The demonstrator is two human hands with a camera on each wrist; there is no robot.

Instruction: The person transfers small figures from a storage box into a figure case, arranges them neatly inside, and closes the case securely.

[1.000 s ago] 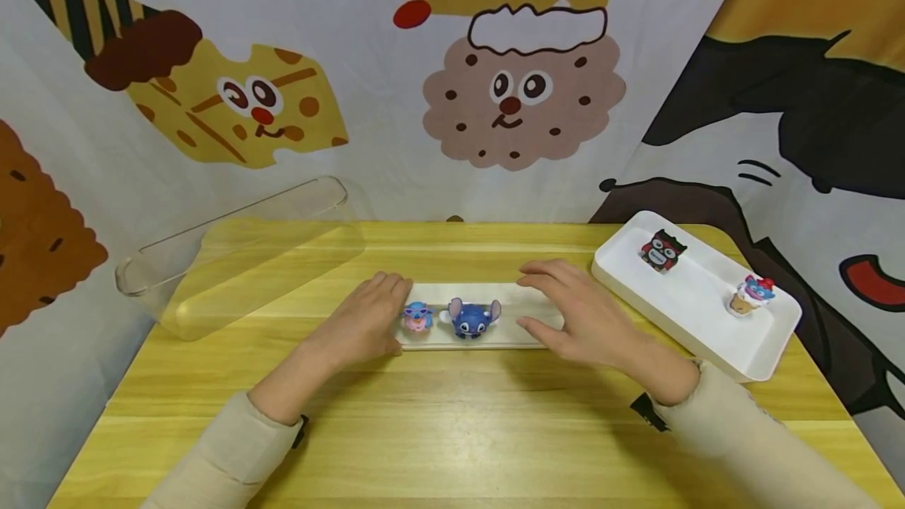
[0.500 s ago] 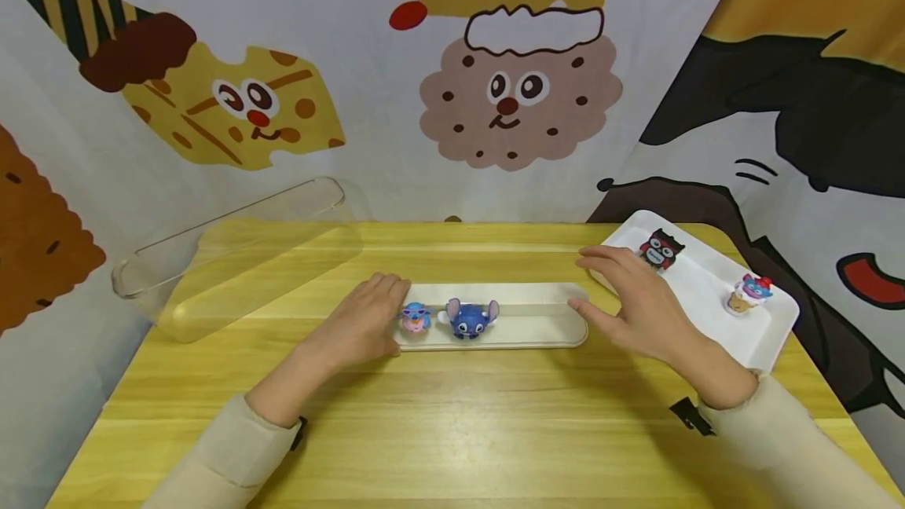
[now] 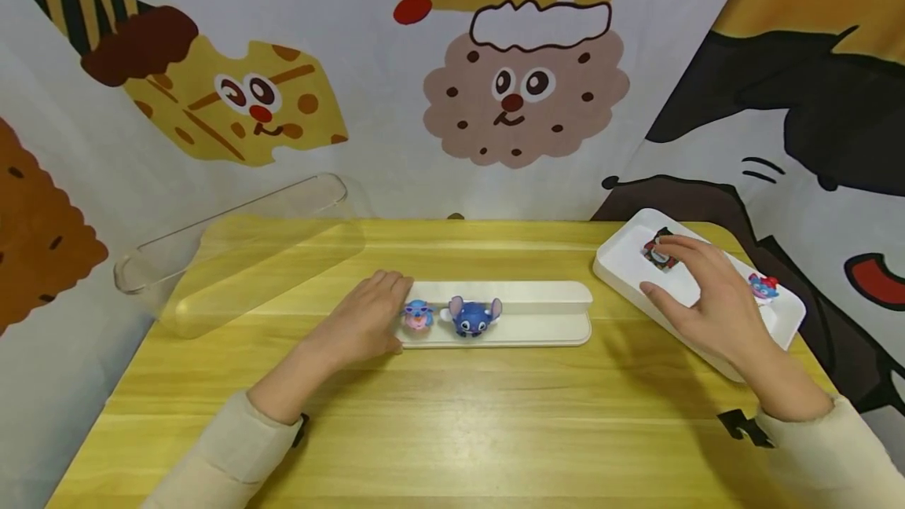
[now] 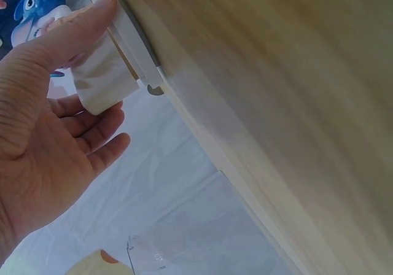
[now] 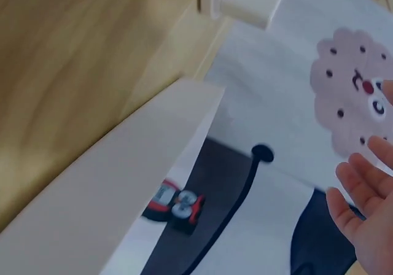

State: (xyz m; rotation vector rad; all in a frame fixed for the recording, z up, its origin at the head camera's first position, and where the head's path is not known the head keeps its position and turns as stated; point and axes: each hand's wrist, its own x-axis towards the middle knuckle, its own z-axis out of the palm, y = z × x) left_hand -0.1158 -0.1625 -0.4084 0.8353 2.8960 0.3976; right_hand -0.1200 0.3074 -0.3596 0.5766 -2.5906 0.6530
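Note:
My left hand (image 3: 360, 316) grips the left end of a long white stepped display base (image 3: 544, 328). In the left wrist view its thumb (image 4: 92, 26) lies on the front edge and the fingers curl behind the base (image 4: 101, 81). On the lower step stand a small blue figurine in sunglasses (image 3: 419, 317) and a bigger blue figurine with large ears (image 3: 472, 319). Over the white tray (image 3: 629, 289), my right hand (image 3: 714, 309) holds nothing, fingers spread. Its fingertips overlap a red-and-black owl figure (image 3: 659, 256) in the head view. An ice-cream figurine (image 3: 763, 287) is partly hidden behind that hand.
A long clear plastic cover (image 3: 261, 258) lies at the back left of the wooden table (image 3: 452, 422). Behind the table hangs a cloth (image 3: 382, 100) printed with cartoon foods. The tray sits at an angle near the right edge.
My right hand has left the right end of the display base and moved right to above the tray, near the owl figure. My left hand stays on the base's left end.

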